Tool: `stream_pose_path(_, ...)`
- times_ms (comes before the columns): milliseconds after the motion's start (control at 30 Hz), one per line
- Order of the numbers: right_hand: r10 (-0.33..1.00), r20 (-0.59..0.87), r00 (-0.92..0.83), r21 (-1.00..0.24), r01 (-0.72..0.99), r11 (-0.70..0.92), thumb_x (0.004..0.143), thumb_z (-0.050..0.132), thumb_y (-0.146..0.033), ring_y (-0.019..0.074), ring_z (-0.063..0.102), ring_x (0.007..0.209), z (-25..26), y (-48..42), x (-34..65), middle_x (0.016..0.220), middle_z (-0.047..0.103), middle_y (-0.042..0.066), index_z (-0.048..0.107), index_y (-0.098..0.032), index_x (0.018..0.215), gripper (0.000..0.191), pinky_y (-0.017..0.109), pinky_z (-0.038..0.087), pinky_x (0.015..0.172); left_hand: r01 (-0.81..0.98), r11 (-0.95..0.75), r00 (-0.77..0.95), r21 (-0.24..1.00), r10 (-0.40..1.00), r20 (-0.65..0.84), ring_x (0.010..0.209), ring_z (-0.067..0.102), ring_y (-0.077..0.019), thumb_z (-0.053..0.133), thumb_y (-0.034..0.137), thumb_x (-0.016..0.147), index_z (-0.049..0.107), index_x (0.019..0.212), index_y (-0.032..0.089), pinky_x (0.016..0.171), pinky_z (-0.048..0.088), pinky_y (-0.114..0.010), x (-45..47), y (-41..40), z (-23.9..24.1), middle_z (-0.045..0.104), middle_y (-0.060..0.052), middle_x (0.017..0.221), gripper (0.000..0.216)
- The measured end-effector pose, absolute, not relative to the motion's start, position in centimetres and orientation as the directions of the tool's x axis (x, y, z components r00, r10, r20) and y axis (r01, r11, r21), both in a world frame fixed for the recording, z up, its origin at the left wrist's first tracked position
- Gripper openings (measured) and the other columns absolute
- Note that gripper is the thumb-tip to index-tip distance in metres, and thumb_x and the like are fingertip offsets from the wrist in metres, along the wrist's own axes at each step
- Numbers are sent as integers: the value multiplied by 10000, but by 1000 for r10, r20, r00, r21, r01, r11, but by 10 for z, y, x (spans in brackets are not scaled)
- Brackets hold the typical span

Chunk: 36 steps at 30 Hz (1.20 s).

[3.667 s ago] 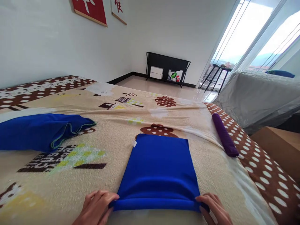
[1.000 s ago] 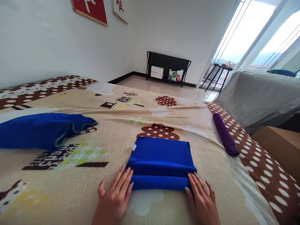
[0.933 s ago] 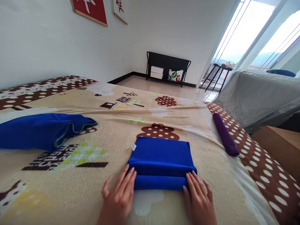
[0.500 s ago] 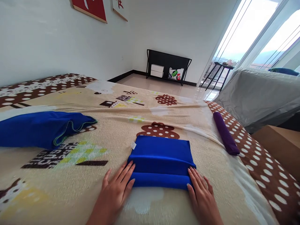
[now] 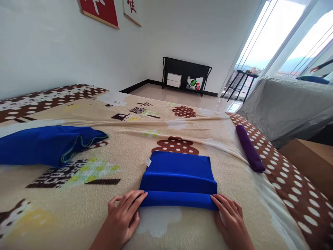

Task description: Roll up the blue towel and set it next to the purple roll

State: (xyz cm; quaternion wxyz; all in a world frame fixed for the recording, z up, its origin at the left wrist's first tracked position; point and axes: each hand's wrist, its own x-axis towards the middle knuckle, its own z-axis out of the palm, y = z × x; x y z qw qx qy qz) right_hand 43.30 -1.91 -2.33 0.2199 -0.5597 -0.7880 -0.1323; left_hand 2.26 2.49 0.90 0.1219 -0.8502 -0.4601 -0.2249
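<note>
A bright blue towel lies partly rolled on the patterned bed blanket, a thick roll along its near edge and a white tag at its far left corner. My left hand rests at the roll's left end, fingers stretched and touching the cloth. At the roll's right end my right hand lies with fingers extended against it. Neither hand grips the towel.
A second blue towel lies crumpled at the left of the bed. A rolled purple towel sits near the right edge. A grey covered sofa and a brown box stand to the right; a black rack by the far wall.
The flat folded towel has been rolled from its near edge, getting shorter. In the last second both hands slid back from the roll's top to its near ends.
</note>
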Motion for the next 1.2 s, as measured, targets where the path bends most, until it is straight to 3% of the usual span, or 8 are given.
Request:
stream_pose_path(333, 816, 496, -296, -91, 917, 388, 881, 452, -162, 182, 629, 942, 4, -21, 429, 982, 700, 9, 580, -238, 1156, 313, 339, 417, 886, 830, -522, 377, 198, 785, 491, 908, 626, -186, 404, 116, 845, 530, 1235, 213, 919, 332, -367, 21, 19, 15, 692, -19, 990, 421)
stream_pose_path(500, 753, 624, -208, 29, 969, 244, 849, 453, -120, 231, 627, 983, -1, -11, 389, 1075, 695, 62, 637, -222, 1146, 364, 414, 371, 917, 908, -418, 312, 34, 727, 611, 1018, 637, -216, 480, 79, 834, 635, 1133, 243, 951, 302, -409, 63, 20, 11, 716, -39, 1081, 374)
stream_pose_path(633, 686, 628, -367, -13, 877, 481, 894, 428, -100, 176, 617, 1110, 5, -2, 334, 1203, 691, 25, 605, -226, 1274, 438, 348, 377, 978, 779, -615, 406, 121, 643, 649, 1074, 633, -182, 424, 41, 850, 640, 1197, 195, 1025, 364, -353, 122, 19, 17, 722, -50, 1120, 436)
stream_pose_path(733, 692, 570, -444, 13, 846, 533, 939, 466, -178, 163, 575, 1220, 6, -2, 331, 1325, 644, 28, 559, -185, 1336, 407, 314, 371, 1026, 687, -725, 572, 43, 577, 582, 1199, 599, -163, 445, 67, 883, 577, 1308, 157, 1071, 394, -303, 124, 20, 18, 693, -47, 1250, 454)
stream_pose_path(933, 769, 564, -303, 60, 943, 327, 1005, 446, -362, 196, 619, 1182, -10, -15, 404, 1313, 652, 61, 496, -172, 1395, 436, 369, 362, 1034, 799, -600, 479, 49, 683, 552, 1234, 606, -166, 511, 217, 939, 514, 1385, 168, 1076, 388, -300, 37, 23, 9, 669, -70, 1315, 448)
stream_pose_path(1033, 774, 596, -213, 42, 971, 235, 1003, 452, -415, 234, 652, 1115, -8, -15, 398, 1240, 688, 76, 551, -181, 1331, 415, 430, 341, 1020, 862, -507, 393, 13, 683, 616, 1126, 669, -180, 545, 201, 917, 566, 1341, 218, 1152, 270, -372, 37, 20, 10, 718, -47, 1231, 425)
stream_pose_path(1100, 759, 613, -222, 19, 963, 267, 986, 492, -381, 243, 649, 1116, -1, -12, 371, 1225, 693, 82, 574, -172, 1300, 386, 439, 334, 1019, 860, -510, 397, -1, 669, 628, 1117, 669, -177, 538, 153, 897, 593, 1312, 228, 1177, 211, -386, 62, 19, 14, 723, -37, 1220, 425)
stream_pose_path(1200, 742, 583, -331, -12, 910, 415, 970, 500, -353, 215, 615, 1188, 8, -4, 326, 1305, 657, 43, 563, -192, 1331, 400, 393, 355, 1024, 773, -634, 510, 25, 644, 570, 1195, 621, -166, 479, 102, 877, 588, 1322, 203, 1114, 320, -326, 103, 22, 18, 687, -44, 1286, 469)
